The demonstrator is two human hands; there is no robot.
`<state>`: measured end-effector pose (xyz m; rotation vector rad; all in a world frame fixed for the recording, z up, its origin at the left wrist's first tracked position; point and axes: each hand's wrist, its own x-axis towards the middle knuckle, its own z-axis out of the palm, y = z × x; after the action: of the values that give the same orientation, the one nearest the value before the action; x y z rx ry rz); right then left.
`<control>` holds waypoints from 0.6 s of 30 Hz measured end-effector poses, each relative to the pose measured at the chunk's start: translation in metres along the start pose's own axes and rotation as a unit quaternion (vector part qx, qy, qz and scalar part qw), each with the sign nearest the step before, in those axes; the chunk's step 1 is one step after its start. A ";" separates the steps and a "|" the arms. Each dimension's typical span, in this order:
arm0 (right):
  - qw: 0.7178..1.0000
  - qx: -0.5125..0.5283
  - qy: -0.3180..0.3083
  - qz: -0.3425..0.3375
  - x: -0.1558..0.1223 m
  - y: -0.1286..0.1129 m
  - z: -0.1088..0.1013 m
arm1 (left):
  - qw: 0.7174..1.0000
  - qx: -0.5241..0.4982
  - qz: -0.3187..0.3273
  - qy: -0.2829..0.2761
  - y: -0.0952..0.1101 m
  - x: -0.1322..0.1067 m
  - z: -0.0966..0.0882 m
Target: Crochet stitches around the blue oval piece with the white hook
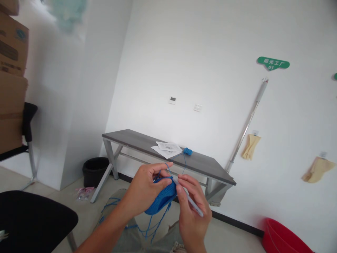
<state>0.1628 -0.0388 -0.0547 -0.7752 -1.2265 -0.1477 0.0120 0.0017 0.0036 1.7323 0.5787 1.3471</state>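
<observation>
A blue crocheted piece (163,196), curved like a small bag or cup, hangs between my hands above my lap. My left hand (147,186) pinches its upper edge, with blue yarn looped over the raised index finger. My right hand (193,205) grips a pale grey crochet hook (194,203) like a pen, its head against the work's edge. Loose blue yarn strands (155,228) dangle below the piece. A strand runs up to a small blue yarn ball (187,151) on the grey table. The hook's very tip is hidden.
Printed sheets (168,147) lie beside the yarn on the long grey table (131,138). A black bin (95,170) and a black chair (34,221) stand left. Cardboard boxes (12,88) are stacked behind. Right are a red tub (283,235) and a mop (244,131) against the wall.
</observation>
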 end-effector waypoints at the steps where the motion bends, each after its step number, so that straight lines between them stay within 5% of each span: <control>1: 0.998 -0.028 -0.005 -0.049 -0.002 0.001 0.001 | 1.000 -0.011 -0.006 0.003 -0.001 0.000 0.001; 9: 0.968 -0.112 0.002 -0.224 -0.015 0.002 0.006 | 0.993 -0.098 -0.044 0.053 -0.003 -0.005 0.008; 13: 0.965 -0.093 -0.001 -0.247 -0.019 0.008 0.005 | 0.964 -0.239 -0.113 0.023 -0.003 -0.007 0.006; 18: 0.971 -0.012 -0.084 -0.224 -0.006 0.007 -0.011 | 0.934 -0.317 -0.160 -0.035 -0.002 -0.005 -0.003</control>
<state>0.1726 -0.0420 -0.0642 -0.5278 -1.5529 -0.4753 0.0078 -0.0003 -0.0005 1.0966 0.3135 1.0756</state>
